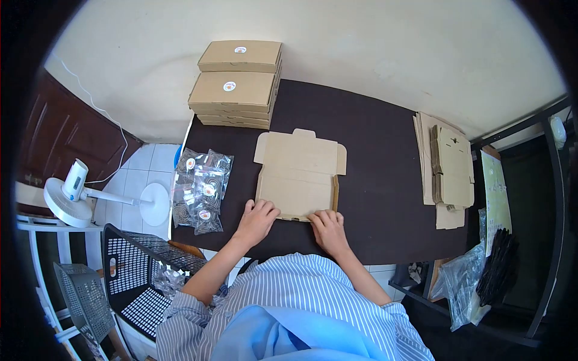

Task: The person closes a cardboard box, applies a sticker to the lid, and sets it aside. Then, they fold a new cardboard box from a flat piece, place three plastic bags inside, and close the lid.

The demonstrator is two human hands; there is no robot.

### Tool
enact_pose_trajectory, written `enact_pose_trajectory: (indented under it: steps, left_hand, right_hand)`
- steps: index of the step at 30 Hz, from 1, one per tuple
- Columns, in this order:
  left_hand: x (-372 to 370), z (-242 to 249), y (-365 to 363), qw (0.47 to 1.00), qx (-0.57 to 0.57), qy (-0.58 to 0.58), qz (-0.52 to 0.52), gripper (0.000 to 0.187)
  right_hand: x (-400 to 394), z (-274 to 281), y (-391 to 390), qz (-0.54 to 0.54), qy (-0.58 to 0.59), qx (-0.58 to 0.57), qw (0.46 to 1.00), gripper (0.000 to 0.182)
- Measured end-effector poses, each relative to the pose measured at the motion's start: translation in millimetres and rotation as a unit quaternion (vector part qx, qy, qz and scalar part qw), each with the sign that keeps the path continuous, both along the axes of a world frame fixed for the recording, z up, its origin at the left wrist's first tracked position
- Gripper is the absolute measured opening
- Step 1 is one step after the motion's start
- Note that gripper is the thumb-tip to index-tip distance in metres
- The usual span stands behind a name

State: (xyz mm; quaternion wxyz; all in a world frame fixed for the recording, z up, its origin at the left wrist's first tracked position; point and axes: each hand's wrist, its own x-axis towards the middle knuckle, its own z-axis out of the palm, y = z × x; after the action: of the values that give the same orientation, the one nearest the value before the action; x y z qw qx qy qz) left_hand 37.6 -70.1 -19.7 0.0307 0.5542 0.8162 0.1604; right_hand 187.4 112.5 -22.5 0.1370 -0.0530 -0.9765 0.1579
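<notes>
A brown cardboard box (298,174) lies part-folded on the dark table, its lid laid back flat and its side flaps sticking out. The right side wall and the front wall stand up. My left hand (259,218) grips the front left corner, fingers curled over the edge. At the front right corner, my right hand (328,228) is closed on the front wall in the same way. Both thumbs are partly hidden. Left of the box lie several clear plastic packs (205,189) with dark coiled contents and round stickers.
Closed, stickered boxes (232,90) are stacked at the back left of the table (385,180). Flat cardboard blanks (454,168) lie at the right. A black plastic basket (129,271) and a white fan (72,201) stand left of the table.
</notes>
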Motion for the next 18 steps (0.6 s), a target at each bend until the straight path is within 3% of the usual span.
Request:
enact_pose_trajectory:
  steps: [5,10,13,15,18]
  left_hand:
    - [13.5,-4.8,2.2,0.998,0.051,0.001,0.026,0.013]
    - [25.9,-7.0,-3.5,0.999,0.033,-0.022,0.027,0.009]
    - [26.1,-5.6,-1.7,0.998,0.047,-0.026,0.037,0.008]
    - [26.7,-6.2,-2.0,0.997,0.052,-0.027,0.041,0.007]
    - [23.2,-2.0,-8.4,0.998,0.010,-0.049,0.043,0.013]
  right_hand:
    - [-1.2,-6.6,-1.9,0.005,-0.003,-0.034,0.999,0.018]
    - [1.6,4.4,1.3,0.039,-0.019,-0.037,0.998,0.016]
    - [0.3,0.3,1.0,0.036,-0.028,-0.080,0.996,0.027]
    - [0.0,0.0,-0.1,0.028,-0.018,-0.080,0.996,0.016]
    - [-0.5,-0.6,-1.4,0.031,-0.023,-0.063,0.997,0.017]
